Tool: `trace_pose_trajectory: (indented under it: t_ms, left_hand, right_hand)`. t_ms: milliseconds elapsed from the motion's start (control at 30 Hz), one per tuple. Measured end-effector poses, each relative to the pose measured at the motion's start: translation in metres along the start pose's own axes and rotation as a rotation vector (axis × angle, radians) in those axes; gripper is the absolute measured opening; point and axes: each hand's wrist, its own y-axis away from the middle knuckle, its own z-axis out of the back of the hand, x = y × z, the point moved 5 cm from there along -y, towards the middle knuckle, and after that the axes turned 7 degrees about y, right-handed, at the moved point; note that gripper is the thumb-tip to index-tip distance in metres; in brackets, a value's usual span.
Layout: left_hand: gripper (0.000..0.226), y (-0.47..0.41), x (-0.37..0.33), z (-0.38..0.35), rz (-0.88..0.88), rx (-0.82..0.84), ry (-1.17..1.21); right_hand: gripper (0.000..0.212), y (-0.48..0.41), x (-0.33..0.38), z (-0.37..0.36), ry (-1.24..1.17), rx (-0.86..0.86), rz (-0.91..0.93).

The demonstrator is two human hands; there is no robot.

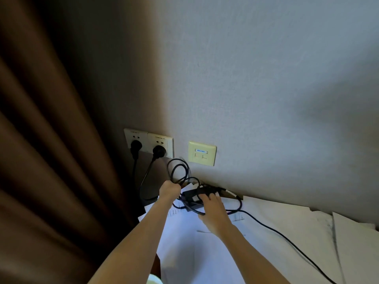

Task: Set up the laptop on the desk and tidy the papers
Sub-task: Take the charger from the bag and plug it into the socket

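— Where were the hands?

— Both low in the centre of the frame. The left hand was closed around loops of black cable, held up just below the wall sockets. The right hand had its fingers curled over the black power adapter.

— And the papers?

— White papers lay spread over the bench toward the lower right, under the adapter. The cable ran across them to the bottom edge. 2 plugs sat in the sockets, and a brown curtain filled the left.
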Motion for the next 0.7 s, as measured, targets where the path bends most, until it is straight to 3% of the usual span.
trace_pose_trajectory:
  t_ms: [100,200,400,500,633,700]
  left_hand:
    - [0.010,-0.005,-0.006,0.007,-0.057,-0.050,-0.136]
    - [0.034,-0.014,-0.010,0.017,-0.112,-0.140,-0.332]
    - [0.052,-0.025,-0.005,0.027,-0.228,-0.186,-0.905]
    - [0.066,-0.020,-0.001,0.020,-0.289,-0.205,-1.070]
    - [0.089,-0.001,-0.018,0.013,-0.608,-0.319,-1.108]
    - [0.069,0.010,-0.026,0.001,-0.873,-0.260,-1.111]
  right_hand:
    - [0.055,-0.010,0.013,-0.004,-0.080,0.011,0.027]
    - [0.060,-0.019,0.025,-0.009,-0.106,0.046,0.088]
    - [0.059,-0.032,0.016,-0.013,0.066,0.142,0.163]
    - [0.057,-0.034,0.015,-0.019,0.185,0.181,0.170]
    - [0.069,-0.036,0.017,-0.015,0.225,0.030,0.077]
    - [0.090,-0.036,0.015,-0.008,0.208,-0.063,0.034]
